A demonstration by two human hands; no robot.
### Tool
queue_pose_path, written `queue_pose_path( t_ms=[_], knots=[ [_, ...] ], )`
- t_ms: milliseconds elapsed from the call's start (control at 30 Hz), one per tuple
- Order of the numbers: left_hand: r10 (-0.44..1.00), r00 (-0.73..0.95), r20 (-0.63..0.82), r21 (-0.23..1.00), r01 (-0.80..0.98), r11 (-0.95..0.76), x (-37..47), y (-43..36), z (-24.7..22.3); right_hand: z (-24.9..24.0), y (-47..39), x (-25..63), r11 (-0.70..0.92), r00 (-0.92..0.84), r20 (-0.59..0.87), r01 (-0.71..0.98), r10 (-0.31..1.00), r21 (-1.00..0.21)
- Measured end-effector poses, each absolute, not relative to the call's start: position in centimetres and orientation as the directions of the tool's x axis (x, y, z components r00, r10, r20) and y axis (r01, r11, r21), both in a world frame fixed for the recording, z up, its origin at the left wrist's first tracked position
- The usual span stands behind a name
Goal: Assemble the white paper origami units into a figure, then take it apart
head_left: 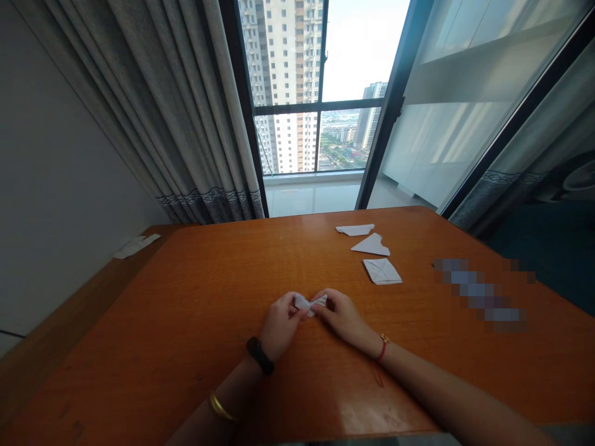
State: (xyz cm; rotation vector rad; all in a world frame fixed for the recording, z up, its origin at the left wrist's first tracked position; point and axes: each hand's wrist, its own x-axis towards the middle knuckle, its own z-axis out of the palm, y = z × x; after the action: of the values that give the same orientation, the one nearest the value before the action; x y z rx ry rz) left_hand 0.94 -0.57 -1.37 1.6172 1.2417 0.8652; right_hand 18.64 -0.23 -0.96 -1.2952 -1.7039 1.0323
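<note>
Between my two hands is a small piece of folded white paper (304, 303), pinched at both sides just above the table. My left hand (281, 319) grips its left side, thumb in front and fingers behind. On the other side, my right hand (341, 316) has thumb and forefinger closed on the right part. Parts of the paper are hidden by the fingers. Beyond my right hand lie three folded white paper pieces: a creased square (382, 271), a pointed shape (372, 244) and a flat boat-like shape (355, 230).
The brown wooden table (209, 297) spreads widely around my hands. A pixelated patch (478, 294) covers something at the right. White papers (136, 246) lie on a ledge at the far left. Behind the table are a grey curtain (199, 124) and a window.
</note>
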Motion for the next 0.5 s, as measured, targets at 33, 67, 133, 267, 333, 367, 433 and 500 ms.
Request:
queue_pose_path(
  t_ms=[33,67,133,267,333,367,433,500],
  knots=[
    [0.967,0.253,0.001,0.934,0.345,-0.091,1.0,-0.5,-1.5,-1.0,-0.2,18.6,0.167,-0.216,0.087,0.386,0.973,-0.907],
    [0.967,0.254,-0.003,0.932,0.351,-0.09,1.0,-0.5,-1.5,-1.1,-0.2,18.6,0.177,-0.223,0.093,0.396,0.97,-0.901],
    [0.967,0.255,-0.004,0.92,0.38,-0.097,1.0,-0.5,-1.7,-1.1,-0.2,18.6,0.198,-0.238,0.105,0.409,0.966,-0.891],
    [0.971,0.241,0.013,0.889,0.442,-0.121,1.1,-0.7,-1.8,-0.9,-0.4,18.7,0.191,-0.242,0.094,0.412,0.966,-0.891],
    [0.97,0.239,0.038,0.876,0.46,-0.148,1.2,-0.8,-1.7,-0.7,-0.5,18.7,0.184,-0.239,0.092,0.398,0.967,-0.899],
    [0.969,0.241,0.053,0.871,0.464,-0.163,1.2,-0.8,-1.7,-0.7,-0.6,18.7,0.185,-0.237,0.096,0.392,0.967,-0.901],
    [0.964,0.255,0.073,0.872,0.453,-0.186,1.2,-0.9,-1.5,-0.5,-0.7,18.5,0.197,-0.236,0.109,0.39,0.966,-0.899],
    [0.959,0.275,0.073,0.896,0.404,-0.184,1.2,-1.1,-1.4,-0.1,-0.9,18.4,0.221,-0.243,0.13,0.401,0.961,-0.889]
  ],
)
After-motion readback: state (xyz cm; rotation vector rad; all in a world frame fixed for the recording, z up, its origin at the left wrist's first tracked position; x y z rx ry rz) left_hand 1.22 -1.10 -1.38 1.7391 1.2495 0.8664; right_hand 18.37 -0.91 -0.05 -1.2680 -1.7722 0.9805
